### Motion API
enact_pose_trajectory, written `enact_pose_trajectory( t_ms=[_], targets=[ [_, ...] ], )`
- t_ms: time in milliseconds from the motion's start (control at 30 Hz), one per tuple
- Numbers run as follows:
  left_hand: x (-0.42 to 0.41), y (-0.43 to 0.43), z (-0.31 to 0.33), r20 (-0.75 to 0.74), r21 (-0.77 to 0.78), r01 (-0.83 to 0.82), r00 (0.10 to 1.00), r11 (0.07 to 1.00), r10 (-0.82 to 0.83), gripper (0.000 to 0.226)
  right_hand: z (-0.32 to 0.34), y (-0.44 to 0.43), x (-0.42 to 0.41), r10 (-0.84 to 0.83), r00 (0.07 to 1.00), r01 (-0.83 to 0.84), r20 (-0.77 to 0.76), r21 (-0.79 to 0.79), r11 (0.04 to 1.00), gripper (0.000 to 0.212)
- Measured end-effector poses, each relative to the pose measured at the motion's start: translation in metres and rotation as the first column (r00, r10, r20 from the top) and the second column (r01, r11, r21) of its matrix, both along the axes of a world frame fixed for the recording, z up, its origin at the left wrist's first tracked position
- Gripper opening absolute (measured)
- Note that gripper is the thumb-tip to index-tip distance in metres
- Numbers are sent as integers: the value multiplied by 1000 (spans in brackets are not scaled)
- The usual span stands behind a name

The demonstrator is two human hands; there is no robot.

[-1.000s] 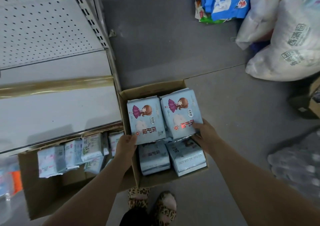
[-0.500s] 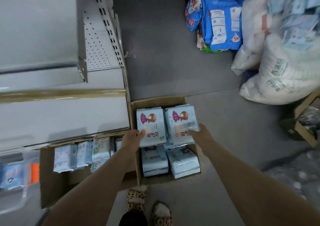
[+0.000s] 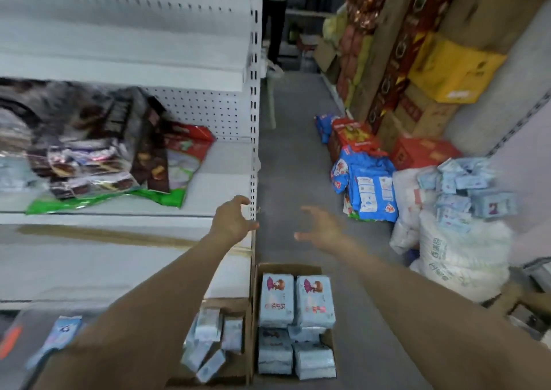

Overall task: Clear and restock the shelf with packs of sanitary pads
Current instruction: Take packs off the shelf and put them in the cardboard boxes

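Now that I have let go, the packs (image 3: 295,300) sit in the box (image 3: 287,268) below. Left grip (image 3: 231,221) and right grip (image 3: 320,228), both spread and empty, have risen toward the cluttered shelf (image 3: 220,177), so clearing probably comes first.

Legible text is scarce here owing to motion blur. On the white woven sack (image 3: 456,258) at right, a column of dark Chinese characters runs along the side; the strokes show but cannot be read with certainty. On the pale-blue cartoon-girl packs (image 3: 313,300) in the brown cardboard box (image 3: 289,268), red characters near the lower edge are smeared beyond reading. On the pale-blue pack on the heap (image 3: 493,206) above the sack, a single purple mark resembles the numeral "2". On the blue plastic bags (image 3: 372,192) on the floor, a white panel carries rows of fine print, too small to read. The yellow carton (image 3: 453,67) bears a white sticker, illegible. The red cartons (image 3: 423,152) show yellow print, also illegible.
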State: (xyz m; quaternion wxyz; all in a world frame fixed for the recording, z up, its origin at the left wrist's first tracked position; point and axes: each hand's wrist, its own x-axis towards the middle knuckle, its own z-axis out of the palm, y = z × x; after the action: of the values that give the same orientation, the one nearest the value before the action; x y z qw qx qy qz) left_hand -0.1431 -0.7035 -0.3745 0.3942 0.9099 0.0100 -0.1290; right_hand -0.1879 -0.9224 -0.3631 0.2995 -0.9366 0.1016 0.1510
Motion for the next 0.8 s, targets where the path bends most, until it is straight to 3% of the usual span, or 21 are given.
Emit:
enact_pose_trajectory(
  t_ms=[133, 267, 367, 533, 800],
  targets=[
    [-3, 55, 119, 233, 178, -5, 972, 984, -37, 62, 123, 40, 1, 142, 978, -118, 154, -155, 981, 77],
    [-17, 120, 226, 456, 239, -112, 890, 965, -9, 62, 228, 96, -3, 254, 912, -175, 322, -255, 951, 77],
    [-39, 172, 284, 534, 287, -187, 845, 940, 6, 66, 287, 153, -13, 319, 852, -215, 416, -277, 937, 75],
    [-86, 275, 338, 596, 308, -290, 801, 906, 53, 65, 344, 269, -39, 394, 752, -267, 530, -301, 915, 74],
    [-146, 456, 373, 638, 323, -422, 758, 847, 134, 62, 374, 452, -72, 462, 666, -332, 586, -321, 887, 75]
  ],
)
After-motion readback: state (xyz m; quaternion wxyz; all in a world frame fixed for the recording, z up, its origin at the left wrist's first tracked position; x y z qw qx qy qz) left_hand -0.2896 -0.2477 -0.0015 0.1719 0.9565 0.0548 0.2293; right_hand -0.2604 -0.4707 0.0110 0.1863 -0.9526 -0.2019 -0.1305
